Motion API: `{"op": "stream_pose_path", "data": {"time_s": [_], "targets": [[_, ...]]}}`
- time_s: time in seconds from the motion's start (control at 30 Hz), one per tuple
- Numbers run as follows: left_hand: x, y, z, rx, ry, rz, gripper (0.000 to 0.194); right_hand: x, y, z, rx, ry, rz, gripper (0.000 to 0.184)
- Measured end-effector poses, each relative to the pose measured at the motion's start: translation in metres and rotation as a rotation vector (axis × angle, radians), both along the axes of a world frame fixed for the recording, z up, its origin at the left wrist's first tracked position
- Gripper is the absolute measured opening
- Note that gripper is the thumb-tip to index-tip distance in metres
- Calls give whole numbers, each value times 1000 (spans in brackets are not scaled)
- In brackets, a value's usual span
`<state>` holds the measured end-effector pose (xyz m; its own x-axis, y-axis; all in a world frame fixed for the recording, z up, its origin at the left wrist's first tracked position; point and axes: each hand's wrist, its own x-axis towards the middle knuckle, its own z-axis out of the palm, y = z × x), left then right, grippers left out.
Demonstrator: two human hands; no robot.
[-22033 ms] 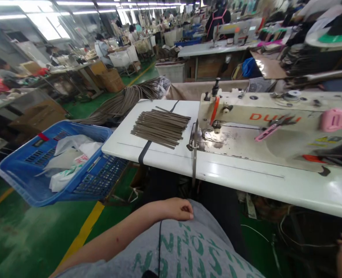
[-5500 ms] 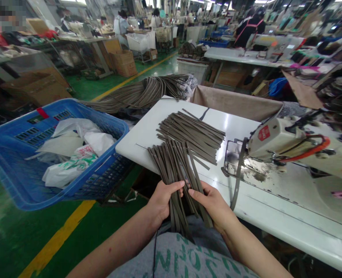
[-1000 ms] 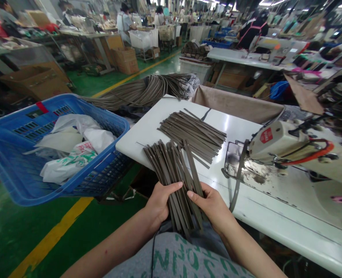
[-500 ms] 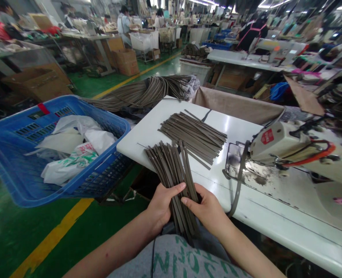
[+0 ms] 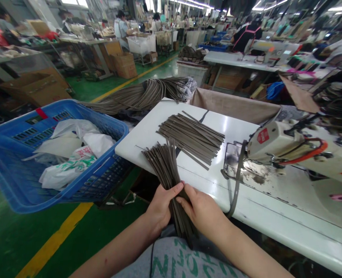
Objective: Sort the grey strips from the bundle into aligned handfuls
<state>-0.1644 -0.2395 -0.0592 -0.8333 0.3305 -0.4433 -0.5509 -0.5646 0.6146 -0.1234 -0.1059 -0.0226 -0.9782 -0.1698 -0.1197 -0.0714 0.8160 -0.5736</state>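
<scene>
A bundle of grey-brown fabric strips [image 5: 163, 164] is gripped between my two hands at the near edge of the white sewing table [image 5: 138, 133]. My left hand [image 5: 163, 204] wraps round the bundle from the left, its thumb across the front. From the right, my right hand [image 5: 195, 204] closes on the same bundle, its thumb beside the left one. The strips fan out at their upper ends, and their lower ends hang over my lap. Just beyond, a flat pile of similar strips [image 5: 192, 137] lies on the table.
A sewing machine [image 5: 286, 146] stands at the right, one strip [image 5: 238, 185] looping over the table edge near it. At the left is a blue basket [image 5: 17, 193] with white plastic bags [image 5: 69, 166]. Long strips [image 5: 142, 92] are heaped behind the table. Other people work farther back.
The strips held at the right have drawn in against the bundle, making it narrower. My right hand has moved left, closer to my left hand.
</scene>
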Motion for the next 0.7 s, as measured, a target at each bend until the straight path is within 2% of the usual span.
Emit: {"op": "stream_pose_path", "data": {"time_s": [0.1, 0.2, 0.27, 0.33, 0.4, 0.53, 0.7], "targets": [[-1, -2, -2, -19, -12, 14, 37, -3, -5, 10, 177, 42, 121, 27], [-6, -4, -4, -45, -47, 93, 36, -14, -1, 20, 163, 94, 190, 28], [-11, -6, -4, -32, -70, 130, 37, -27, 7, 22, 146, 150, 135, 30], [-16, -8, -1, -8, -87, 147, 38, -43, 19, 16, 236, 237, -14, 30], [-19, -9, 1, 3, -104, 165, 37, -60, 31, 4, 393, 318, -133, 19], [-21, -9, 2, 24, -151, 191, 34, -78, 43, -19, 585, 326, -126, 16], [-22, -6, -2, 10, -206, 219, 34, -74, 37, -25, 665, 299, -122, 18]]}}
